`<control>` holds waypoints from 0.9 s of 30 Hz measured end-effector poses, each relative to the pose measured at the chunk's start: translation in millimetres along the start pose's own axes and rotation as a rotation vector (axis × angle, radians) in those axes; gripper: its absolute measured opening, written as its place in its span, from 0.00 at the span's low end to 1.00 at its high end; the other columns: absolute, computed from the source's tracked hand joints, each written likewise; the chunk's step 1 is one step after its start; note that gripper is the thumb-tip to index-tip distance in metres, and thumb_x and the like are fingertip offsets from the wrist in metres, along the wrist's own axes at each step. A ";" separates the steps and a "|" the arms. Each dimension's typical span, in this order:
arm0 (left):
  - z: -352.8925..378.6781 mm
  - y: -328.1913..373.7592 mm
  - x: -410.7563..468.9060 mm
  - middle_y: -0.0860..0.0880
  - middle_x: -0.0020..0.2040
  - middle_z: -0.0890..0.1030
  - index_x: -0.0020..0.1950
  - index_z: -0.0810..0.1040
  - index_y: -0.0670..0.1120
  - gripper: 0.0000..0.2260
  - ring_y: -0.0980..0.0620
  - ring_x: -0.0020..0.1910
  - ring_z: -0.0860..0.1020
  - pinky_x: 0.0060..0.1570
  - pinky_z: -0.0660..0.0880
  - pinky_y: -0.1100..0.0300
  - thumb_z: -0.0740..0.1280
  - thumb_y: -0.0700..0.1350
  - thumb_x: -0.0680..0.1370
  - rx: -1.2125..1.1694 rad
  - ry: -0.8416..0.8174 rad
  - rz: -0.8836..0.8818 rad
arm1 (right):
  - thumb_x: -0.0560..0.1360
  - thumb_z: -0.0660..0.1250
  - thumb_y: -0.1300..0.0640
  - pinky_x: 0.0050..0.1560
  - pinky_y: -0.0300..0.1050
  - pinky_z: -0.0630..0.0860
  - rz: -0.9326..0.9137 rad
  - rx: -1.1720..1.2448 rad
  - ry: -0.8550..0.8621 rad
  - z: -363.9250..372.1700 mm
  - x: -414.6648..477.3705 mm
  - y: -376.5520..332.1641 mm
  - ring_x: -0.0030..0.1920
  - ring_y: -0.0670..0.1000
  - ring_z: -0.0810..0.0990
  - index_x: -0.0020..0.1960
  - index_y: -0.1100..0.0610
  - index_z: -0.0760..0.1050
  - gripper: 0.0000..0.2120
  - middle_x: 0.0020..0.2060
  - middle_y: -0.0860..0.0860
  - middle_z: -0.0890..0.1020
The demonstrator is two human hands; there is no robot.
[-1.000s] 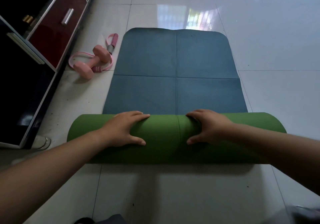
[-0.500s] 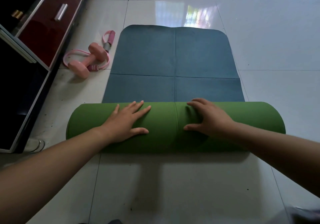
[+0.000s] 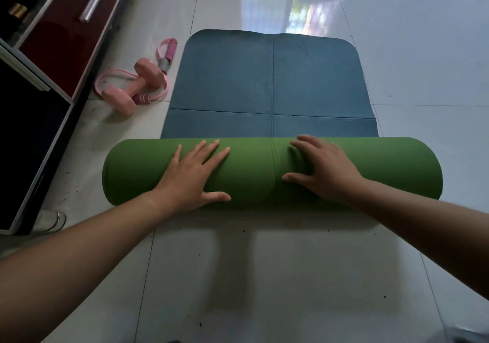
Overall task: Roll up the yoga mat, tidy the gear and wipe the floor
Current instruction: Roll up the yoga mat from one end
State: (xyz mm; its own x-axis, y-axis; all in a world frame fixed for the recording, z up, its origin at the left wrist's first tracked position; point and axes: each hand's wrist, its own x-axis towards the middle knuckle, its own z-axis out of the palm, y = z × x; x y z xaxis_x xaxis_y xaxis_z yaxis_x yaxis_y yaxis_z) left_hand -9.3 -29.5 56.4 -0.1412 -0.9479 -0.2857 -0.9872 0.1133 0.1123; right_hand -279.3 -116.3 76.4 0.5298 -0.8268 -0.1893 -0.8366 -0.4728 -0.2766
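Observation:
A yoga mat lies on the white tile floor, partly rolled. Its rolled part (image 3: 397, 168) is a thick green cylinder lying crosswise in front of me. The flat part (image 3: 270, 78) beyond it shows its blue-grey top side. My left hand (image 3: 190, 178) presses flat on the roll left of centre, fingers spread and straight. My right hand (image 3: 325, 169) presses on the roll right of centre, fingers straight. A pink dumbbell (image 3: 132, 85) and a pink jump rope (image 3: 165, 59) lie left of the flat mat.
A dark cabinet with red drawer fronts (image 3: 50, 51) runs along the left edge. A clear glass object (image 3: 51, 221) stands on the floor by its near corner. Dusty specks dot the tiles (image 3: 264, 276) in front of the roll.
The green roll has moved away from me over the blue part, leaving less flat mat. Both hands went from curled over the roll to flat on top with straight fingers.

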 end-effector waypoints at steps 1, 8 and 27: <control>0.9 -0.4 1.1 0.53 0.77 0.44 0.75 0.41 0.57 0.45 0.51 0.76 0.44 0.70 0.43 0.42 0.58 0.72 0.66 0.000 -0.017 0.003 | 0.65 0.65 0.30 0.73 0.57 0.54 -0.033 -0.048 -0.058 1.8 -1.9 0.8 0.73 0.51 0.57 0.74 0.50 0.56 0.45 0.74 0.49 0.59; -1.7 -5.1 11.5 0.52 0.77 0.45 0.75 0.41 0.57 0.45 0.49 0.76 0.46 0.71 0.48 0.41 0.59 0.72 0.66 0.004 -0.076 0.020 | 0.60 0.67 0.28 0.73 0.57 0.50 -0.089 -0.178 -0.183 2.7 0.7 4.3 0.75 0.51 0.49 0.76 0.48 0.47 0.54 0.76 0.48 0.51; 3.6 6.0 -10.9 0.43 0.63 0.75 0.69 0.69 0.46 0.42 0.42 0.60 0.73 0.60 0.69 0.47 0.73 0.66 0.60 -0.009 0.163 0.103 | 0.62 0.72 0.36 0.64 0.55 0.63 -0.175 -0.335 -0.136 10.0 -20.2 0.4 0.68 0.54 0.65 0.73 0.53 0.58 0.46 0.70 0.51 0.66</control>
State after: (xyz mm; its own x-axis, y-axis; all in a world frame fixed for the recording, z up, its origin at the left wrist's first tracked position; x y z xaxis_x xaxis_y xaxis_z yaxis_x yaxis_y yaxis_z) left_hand -14.0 -17.4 56.8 -0.2267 -0.9672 -0.1144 -0.9674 0.2100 0.1415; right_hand -288.9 -96.8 70.7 0.6631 -0.6875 -0.2960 -0.7193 -0.6947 0.0023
